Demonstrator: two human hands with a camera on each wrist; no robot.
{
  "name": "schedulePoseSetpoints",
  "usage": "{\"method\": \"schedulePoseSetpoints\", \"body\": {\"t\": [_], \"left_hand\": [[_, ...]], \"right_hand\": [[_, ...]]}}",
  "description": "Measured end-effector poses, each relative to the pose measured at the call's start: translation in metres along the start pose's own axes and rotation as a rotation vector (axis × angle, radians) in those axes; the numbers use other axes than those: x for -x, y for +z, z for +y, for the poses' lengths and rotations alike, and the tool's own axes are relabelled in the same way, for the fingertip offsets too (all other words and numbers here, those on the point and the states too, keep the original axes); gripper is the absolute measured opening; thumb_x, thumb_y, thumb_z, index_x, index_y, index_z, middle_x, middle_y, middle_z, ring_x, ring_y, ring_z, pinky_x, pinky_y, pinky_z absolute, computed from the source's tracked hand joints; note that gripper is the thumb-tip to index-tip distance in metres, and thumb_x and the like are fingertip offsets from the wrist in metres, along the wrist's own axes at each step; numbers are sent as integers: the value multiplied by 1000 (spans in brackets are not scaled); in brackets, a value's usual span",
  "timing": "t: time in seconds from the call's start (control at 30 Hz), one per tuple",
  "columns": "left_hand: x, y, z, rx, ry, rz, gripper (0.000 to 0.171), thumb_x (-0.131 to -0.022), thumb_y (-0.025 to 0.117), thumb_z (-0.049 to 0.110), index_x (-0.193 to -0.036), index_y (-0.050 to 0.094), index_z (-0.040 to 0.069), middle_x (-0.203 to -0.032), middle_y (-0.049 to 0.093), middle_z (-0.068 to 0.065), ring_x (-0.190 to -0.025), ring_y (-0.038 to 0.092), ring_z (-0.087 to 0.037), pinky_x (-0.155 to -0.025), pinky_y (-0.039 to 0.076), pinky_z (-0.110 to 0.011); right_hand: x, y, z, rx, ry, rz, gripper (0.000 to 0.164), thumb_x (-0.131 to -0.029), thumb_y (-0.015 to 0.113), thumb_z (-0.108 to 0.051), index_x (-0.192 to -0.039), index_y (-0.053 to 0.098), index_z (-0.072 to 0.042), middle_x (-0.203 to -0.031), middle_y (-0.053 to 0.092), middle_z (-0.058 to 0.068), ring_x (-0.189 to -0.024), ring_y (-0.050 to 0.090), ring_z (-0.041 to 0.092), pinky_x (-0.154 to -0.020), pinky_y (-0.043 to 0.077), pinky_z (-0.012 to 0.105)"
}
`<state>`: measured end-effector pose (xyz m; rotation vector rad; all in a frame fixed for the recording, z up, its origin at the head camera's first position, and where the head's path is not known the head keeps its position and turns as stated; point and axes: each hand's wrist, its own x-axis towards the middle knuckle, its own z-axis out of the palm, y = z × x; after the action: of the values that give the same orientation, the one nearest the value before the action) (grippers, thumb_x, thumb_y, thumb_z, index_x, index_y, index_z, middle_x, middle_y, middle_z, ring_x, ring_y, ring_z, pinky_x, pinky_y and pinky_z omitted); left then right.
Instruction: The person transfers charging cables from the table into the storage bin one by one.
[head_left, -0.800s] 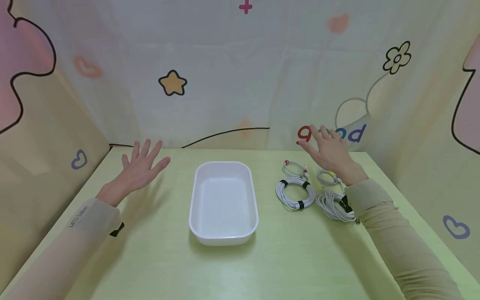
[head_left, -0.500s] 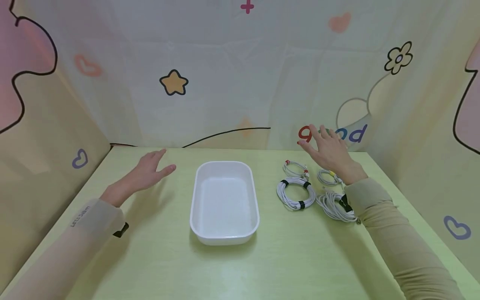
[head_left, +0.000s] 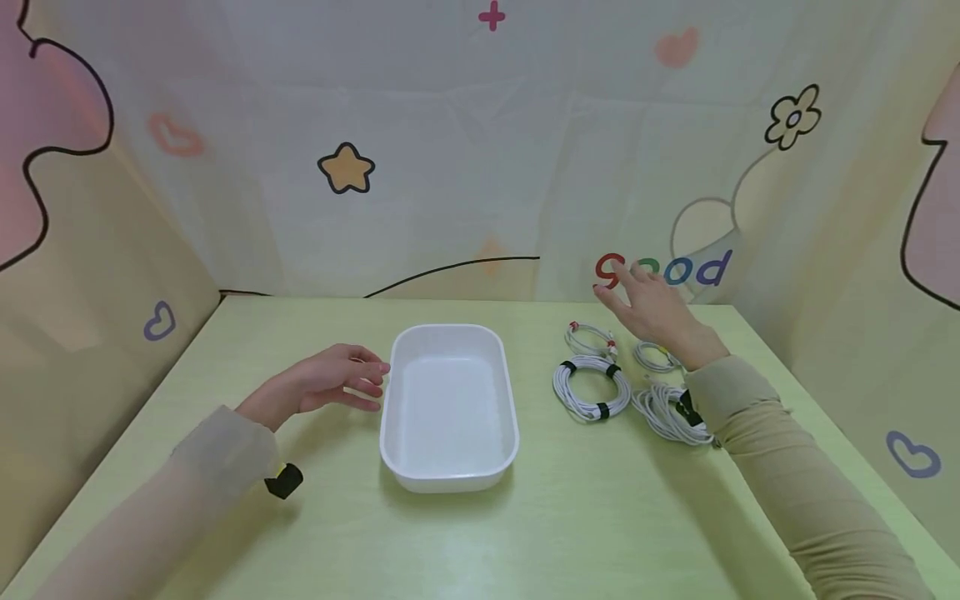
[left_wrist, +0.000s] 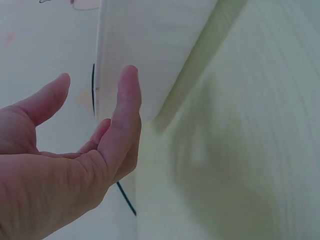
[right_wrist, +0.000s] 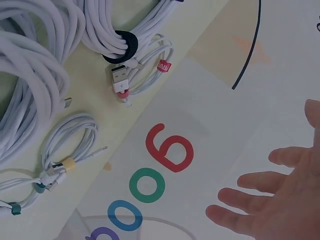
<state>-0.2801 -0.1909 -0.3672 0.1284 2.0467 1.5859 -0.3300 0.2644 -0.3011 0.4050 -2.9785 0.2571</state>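
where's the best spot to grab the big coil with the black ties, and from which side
Probably the near arc of the big coil, at the black tie that bundles the strands there. It lies flat on the table, so come from above with fingers across the bundle, one inside the ring and one outside. The right hand hovers open closest to it. Gripping at the tie should keep the loops together.

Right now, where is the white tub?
In the head view the white tub sits mid-table, right beside the left hand, with cable coils on its other side.

Four coiled white cables (head_left: 591, 387), one white tub (head_left: 448, 467), two hands (head_left: 330, 385).
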Motion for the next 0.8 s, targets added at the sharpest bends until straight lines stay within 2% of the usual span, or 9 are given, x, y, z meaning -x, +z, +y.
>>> {"method": "schedulePoseSetpoints", "body": {"t": [0.23, 0.4, 0.47, 0.53, 0.6, 0.63, 0.7, 0.8], "left_hand": [[-4, 11, -3, 92, -17, 0, 41, -92, 64, 12, -121, 42, -5, -94, 65, -5, -83, 66, -18, -80, 58, -34], [-7, 14, -7, 151, -7, 2, 37, -91, 61, 4, -119, 39, -6, -82, 67, 0, -74, 61, -14, -74, 57, -29], [-8, 15, -8, 173, -2, 2, 36, -91, 60, 2, -119, 39, -5, -83, 66, 0, -74, 61, -14, -73, 56, -29], [-9, 15, -9, 195, -2, 0, 36, -92, 60, 2, -120, 39, -4, -83, 65, 0, -76, 62, -15, -73, 56, -29], [-10, 15, -11, 211, -2, -9, 35, -92, 59, 3, -120, 39, -3, -84, 65, 0, -78, 63, -16, -74, 56, -29], [-11, 15, -12, 225, -7, -9, 35, -92, 59, 3, -120, 39, -2, -84, 65, 0, -79, 63, -17, -74, 56, -30], [-13, 14, -14, 240, -14, -11, 34, -92, 60, 3, -120, 40, 0, -85, 64, -1, -81, 62, -17, -74, 56, -30], [-15, 14, -17, 254, -10, -15, 32, -93, 60, 4, -118, 41, 3, -87, 64, -1, -81, 62, -16, -74, 56, -29]], "right_hand": [[-1, 8, 4, -58, -2, -110, 72, -102, 31, -50, -149, 23, 5, -150, 29, 32, -138, 29, 50, -114, 24, 59], [0, 18, 8, -55, 10, -183, 64, -103, 38, -39, -142, 35, 11, -144, 39, 32, -135, 36, 48, -113, 28, 57], [1, 22, 9, -27, 3, -193, 58, -102, 41, -35, -134, 45, 12, -137, 48, 33, -130, 42, 49, -111, 31, 58], [2, 25, 10, -11, 7, -212, 50, -101, 44, -32, -122, 56, 12, -120, 61, 31, -113, 57, 46, -102, 42, 55], [4, 28, 11, -8, 20, -237, 42, -99, 49, -28, -109, 63, 10, -97, 67, 24, -88, 63, 36, -84, 52, 46], [5, 30, 12, -7, 30, -252, 39, -98, 50, -27, -103, 64, 9, -86, 66, 19, -77, 61, 31, -74, 51, 41], [6, 33, 13, -16, 51, -288, 33, -97, 53, -26, -94, 65, 5, -72, 58, 9, -64, 51, 20, -59, 43, 31], [8, 38, 14, -21, 72, -333, 31, -96, 55, -25, -88, 65, 3, -64, 48, 2, -58, 45, 15, -53, 35, 25]]}}
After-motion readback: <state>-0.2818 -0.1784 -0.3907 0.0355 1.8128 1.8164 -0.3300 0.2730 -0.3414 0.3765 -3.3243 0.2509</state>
